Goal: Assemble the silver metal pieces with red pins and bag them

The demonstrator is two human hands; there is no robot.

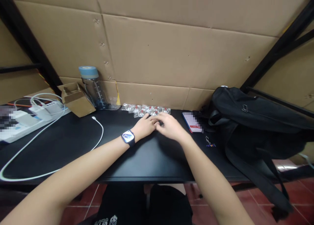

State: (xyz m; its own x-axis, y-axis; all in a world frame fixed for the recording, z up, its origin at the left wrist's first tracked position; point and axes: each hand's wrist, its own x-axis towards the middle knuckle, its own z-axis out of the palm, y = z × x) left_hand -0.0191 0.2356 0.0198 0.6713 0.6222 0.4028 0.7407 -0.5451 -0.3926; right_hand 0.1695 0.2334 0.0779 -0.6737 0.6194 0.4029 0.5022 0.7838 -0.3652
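Observation:
Both my hands meet over the black table, just in front of several small clear packets with red marks. My left hand lies low on the table, palm down, with a smartwatch on its wrist. From the right, my right hand reaches over with bent fingers and touches the fingers of my left hand. Where the fingertips overlap, it is hard to see whether anything small is between them.
On the left are a power strip with chargers, a white cable, an open cardboard box and a blue-lidded bottle. On the right lie a phone, a keychain and a black backpack. Cardboard stands behind.

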